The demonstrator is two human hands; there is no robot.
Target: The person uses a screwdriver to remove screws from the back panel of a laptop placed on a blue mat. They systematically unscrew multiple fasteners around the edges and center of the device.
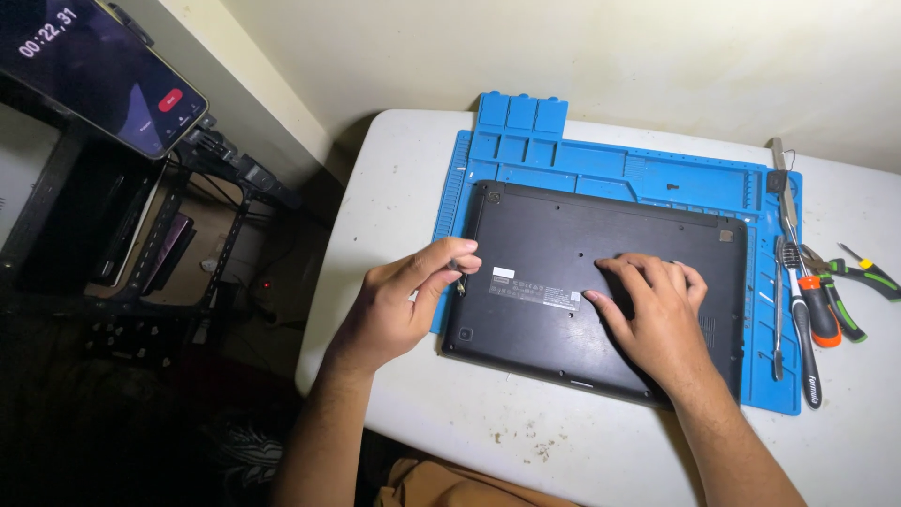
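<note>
Left hand pinches a small screw at the laptop's left edge; right hand rests flat, released, on its long underside.

This looks like a small repair corner in a home, not a real workshop. A white table, a little dirty, stands against a plain cream wall. On it lies a blue repair mat with small compartments, beyond the fingers. A black laptop lies upside down on this mat, under the fingers. To the right of the fingers there are screwdrivers and pliers. Far left of the fingers, a phone is mounted above a dark metal rack with cables.
</note>
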